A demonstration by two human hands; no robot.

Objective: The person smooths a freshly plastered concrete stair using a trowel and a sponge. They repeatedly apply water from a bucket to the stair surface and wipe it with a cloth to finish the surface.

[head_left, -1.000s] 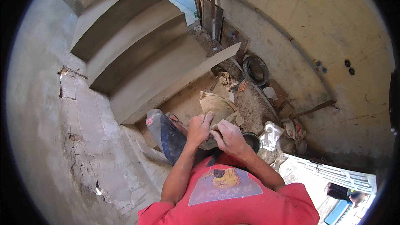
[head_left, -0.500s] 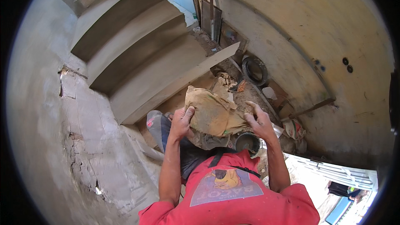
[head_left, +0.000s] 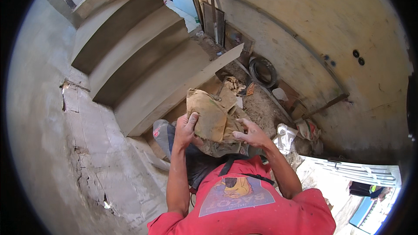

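Note:
A folded, dirt-stained tan cloth [head_left: 209,115] is held up in front of my body. My left hand [head_left: 186,129] grips its left edge, thumb on top and fingers behind. At the right edge, my right hand [head_left: 252,134] pinches the loose folded side between thumb and fingers. Its fingertips are partly hidden by the cloth. Just below the cloth, a greyish container [head_left: 220,149] shows only in part.
Concrete steps [head_left: 141,63] rise at the far left, with a pale board edge [head_left: 191,82] along the lowest one. A tyre [head_left: 263,72] leans against the right wall. Crumpled sacks [head_left: 308,129] and a white plastic bag [head_left: 284,138] lie to the right. Sandy rubble [head_left: 257,109] covers the floor ahead.
My right hand has moved left, closer to my left hand, folding the cloth's right side inward. The dark bucket below is now hidden, and the white bag shows more.

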